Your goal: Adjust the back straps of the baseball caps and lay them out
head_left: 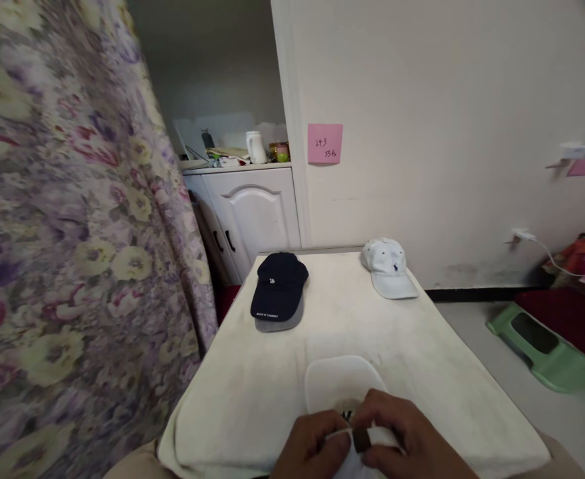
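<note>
A white cap (340,386) lies at the near edge of the cloth-covered table (252,386), its brim pointing away from me. My left hand (310,447) and my right hand (409,439) both pinch the back of this cap, fingers closed on its fabric and a small dark strap piece. Farther back on the left, a navy cap (278,285) is stacked on a grey cap (281,323). Another white cap (388,266) sits at the far right of the table.
A floral curtain (68,219) hangs along the left. White cabinets (252,213) with clutter on top stand behind. A pink note (325,143) is stuck on the wall. A green stool (542,346) stands on the floor at right.
</note>
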{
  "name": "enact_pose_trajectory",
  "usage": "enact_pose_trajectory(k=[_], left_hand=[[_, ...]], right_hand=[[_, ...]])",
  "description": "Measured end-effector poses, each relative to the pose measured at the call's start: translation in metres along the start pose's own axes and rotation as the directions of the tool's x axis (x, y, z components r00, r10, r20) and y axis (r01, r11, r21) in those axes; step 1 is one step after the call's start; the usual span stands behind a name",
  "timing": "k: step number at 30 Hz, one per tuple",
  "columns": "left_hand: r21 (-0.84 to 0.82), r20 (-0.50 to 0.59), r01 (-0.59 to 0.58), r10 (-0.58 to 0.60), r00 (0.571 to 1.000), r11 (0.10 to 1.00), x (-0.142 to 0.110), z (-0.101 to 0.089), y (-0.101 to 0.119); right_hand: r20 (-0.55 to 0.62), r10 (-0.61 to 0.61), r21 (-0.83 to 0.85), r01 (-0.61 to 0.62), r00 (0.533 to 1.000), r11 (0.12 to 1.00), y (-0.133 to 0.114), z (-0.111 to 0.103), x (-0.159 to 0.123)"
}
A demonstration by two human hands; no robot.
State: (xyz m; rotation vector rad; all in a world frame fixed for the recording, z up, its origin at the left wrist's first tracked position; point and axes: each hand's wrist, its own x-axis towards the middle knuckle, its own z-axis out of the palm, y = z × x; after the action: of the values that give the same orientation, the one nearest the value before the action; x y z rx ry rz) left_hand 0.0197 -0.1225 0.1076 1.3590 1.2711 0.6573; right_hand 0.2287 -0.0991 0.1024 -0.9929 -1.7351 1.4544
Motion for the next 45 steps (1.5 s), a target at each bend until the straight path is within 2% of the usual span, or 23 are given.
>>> enact_pose_trajectory(k=[3,9,13,24,30,37,41,45], left_hand=[[-0.029,0.004,-0.072,0.072,0.997,0.997,0.004,0.004,0.004],[-0.065,-0.05,-0.159,0.156,0.986,0.985,0.008,0.008,0.002],[-0.026,-0.048,-0.151,0.149,0.988,0.988,0.007,0.007,-0.001],[0.079,-0.114,-0.093,0.101,0.988,0.993,0.008,0.008,0.004],[0.091,-0.101,-0.079,0.088,0.991,0.993,0.012,0.01,0.0],[-0.036,-0.111,-0.117,0.112,0.988,0.992,0.013,0.009,0.001],[0.049,-0.056,-0.075,0.078,0.995,0.996,0.008,0.007,0.004],[0.125,-0.082,-0.023,0.033,0.996,0.992,0.006,0.008,0.005]], right_hand=[[-0.038,-0.071,-0.088,0.067,0.997,0.994,0.004,0.001,0.003],[-0.072,0.017,-0.099,-0.024,0.997,0.995,-0.002,0.001,0.002],[-0.071,0.072,-0.159,-0.082,0.995,0.984,-0.003,0.001,0.0],[-0.059,0.024,-0.215,-0.037,0.998,0.976,0.007,0.003,0.005],[-0.064,0.032,-0.242,-0.046,0.997,0.969,0.006,0.003,0.002],[-0.075,0.036,-0.113,-0.044,0.997,0.993,0.003,0.001,0.001],[-0.067,0.058,-0.077,-0.063,0.996,0.995,0.003,0.0,-0.004],[-0.097,0.065,-0.029,-0.068,0.993,0.997,0.004,0.002,-0.006]])
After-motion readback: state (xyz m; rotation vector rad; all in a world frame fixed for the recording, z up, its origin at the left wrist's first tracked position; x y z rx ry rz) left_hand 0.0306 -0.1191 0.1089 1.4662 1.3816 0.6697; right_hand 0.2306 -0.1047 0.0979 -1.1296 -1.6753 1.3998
